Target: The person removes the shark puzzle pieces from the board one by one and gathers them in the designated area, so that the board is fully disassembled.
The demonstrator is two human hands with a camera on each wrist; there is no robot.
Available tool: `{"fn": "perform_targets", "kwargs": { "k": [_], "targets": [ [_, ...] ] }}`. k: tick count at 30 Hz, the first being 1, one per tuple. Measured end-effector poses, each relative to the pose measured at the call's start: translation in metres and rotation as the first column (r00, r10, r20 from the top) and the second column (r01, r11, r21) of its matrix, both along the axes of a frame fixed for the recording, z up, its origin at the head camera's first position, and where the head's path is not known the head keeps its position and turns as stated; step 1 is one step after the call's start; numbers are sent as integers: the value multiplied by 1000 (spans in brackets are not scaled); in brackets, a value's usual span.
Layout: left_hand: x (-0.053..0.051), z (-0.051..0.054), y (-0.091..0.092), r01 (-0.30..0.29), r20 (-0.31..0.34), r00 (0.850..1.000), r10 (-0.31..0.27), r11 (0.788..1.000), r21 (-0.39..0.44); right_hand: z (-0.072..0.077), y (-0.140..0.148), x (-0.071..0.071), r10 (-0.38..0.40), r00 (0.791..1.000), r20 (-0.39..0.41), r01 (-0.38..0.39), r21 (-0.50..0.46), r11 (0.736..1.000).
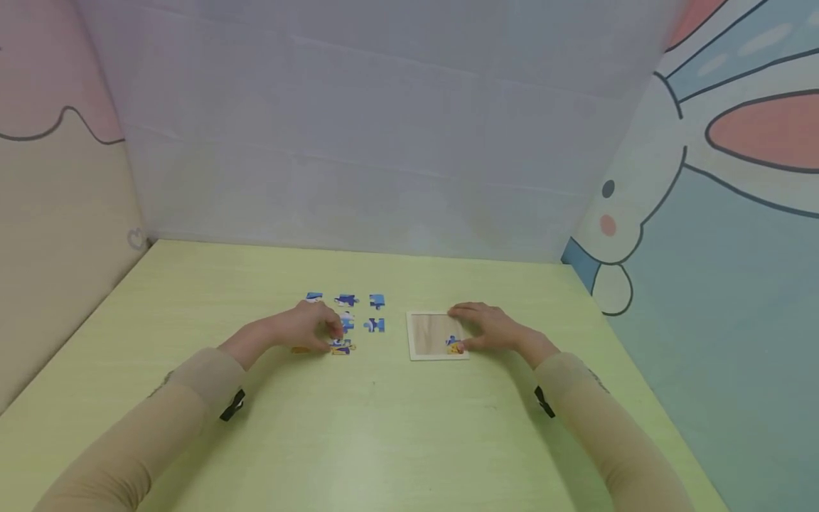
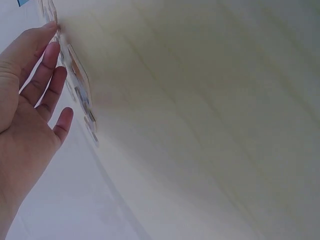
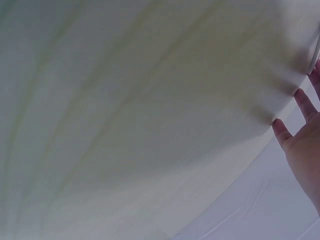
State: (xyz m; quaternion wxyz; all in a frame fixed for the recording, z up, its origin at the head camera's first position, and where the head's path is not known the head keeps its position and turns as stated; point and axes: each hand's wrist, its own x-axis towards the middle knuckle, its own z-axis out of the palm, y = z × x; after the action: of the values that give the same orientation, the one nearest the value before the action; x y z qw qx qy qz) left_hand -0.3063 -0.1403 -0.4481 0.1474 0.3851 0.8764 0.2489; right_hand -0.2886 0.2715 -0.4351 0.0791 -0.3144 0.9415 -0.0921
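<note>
In the head view my left hand [image 1: 306, 328] is lowered over a group of loose jigsaw pieces [image 1: 375, 326] left of the board. Its thumb and index finger are apart, close to a blue-and-yellow piece [image 1: 343, 348]; whether they touch it is unclear. My right hand [image 1: 491, 328] rests at the right side of a square wooden puzzle tray [image 1: 439, 358], fingers spread. Its thumb touches a blue-and-yellow piece [image 1: 452, 347] in the tray's lower right corner. The left wrist view shows the left hand [image 2: 30, 95] beside pieces seen edge-on. Only part of the right hand [image 3: 306, 140] appears in the right wrist view.
More blue jigsaw pieces [image 1: 346, 300] lie in rows behind the left hand, and an orange piece [image 1: 299, 349] is partly under it. Everything lies on a pale yellow-green table [image 1: 384, 441]. A hanging white sheet [image 1: 384, 128] and painted side walls enclose it.
</note>
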Motion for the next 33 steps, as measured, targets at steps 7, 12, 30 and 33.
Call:
{"fn": "perform_targets", "kwargs": {
  "k": [7,12,30,33],
  "targets": [
    [0,14,12,32,-71,997,-28,998,49,-2,2,-5,0,1000,21,0,19,1000],
    [4,27,34,74,-94,993,-68,996,58,-2,4,-8,-8,999,54,6,45,999],
    [-3,22,130,102,-140,986,-92,993,67,-3,12,-17,26,996,81,-30,52,998],
    [-3,21,143,76,-95,993,-70,996,56,-4,12,-17,30,997,73,-33,41,999]
  ]
}}
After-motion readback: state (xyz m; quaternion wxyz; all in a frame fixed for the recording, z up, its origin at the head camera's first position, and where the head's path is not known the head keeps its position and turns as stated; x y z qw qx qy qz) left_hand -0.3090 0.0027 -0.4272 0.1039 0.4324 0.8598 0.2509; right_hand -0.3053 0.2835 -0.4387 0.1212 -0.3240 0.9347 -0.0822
